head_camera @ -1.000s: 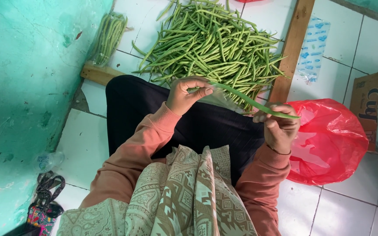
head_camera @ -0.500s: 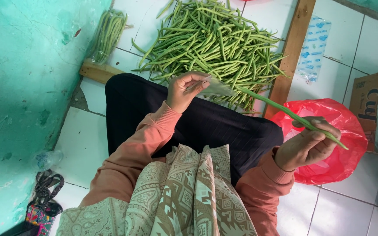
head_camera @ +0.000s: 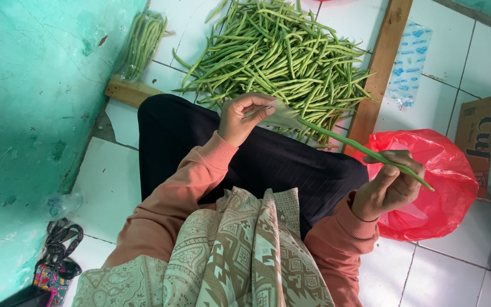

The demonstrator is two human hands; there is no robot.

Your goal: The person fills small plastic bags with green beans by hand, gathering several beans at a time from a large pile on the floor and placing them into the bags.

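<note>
My left hand (head_camera: 244,116) is raised over my lap, fingers pinched on a thin clear plastic sleeve (head_camera: 284,117). A few long green beans (head_camera: 342,142) run from that sleeve down and right to my right hand (head_camera: 386,186), which grips them near their far end over the red plastic bag (head_camera: 439,193). The bean tips stick out past my right fingers. Just beyond my black-trousered knees lies a big pile of loose green beans (head_camera: 279,54) on the white tiled floor.
Wooden slats (head_camera: 383,62) frame the pile at the right and at the near left. A wrapped bundle of beans (head_camera: 142,42) lies by the teal wall (head_camera: 35,113). A cardboard box (head_camera: 484,136) stands at the right, a colourful pouch (head_camera: 55,273) at bottom left.
My right hand has moved right and down, away from my left hand, drawing the beans out over the red bag. My left hand has stayed almost in place.
</note>
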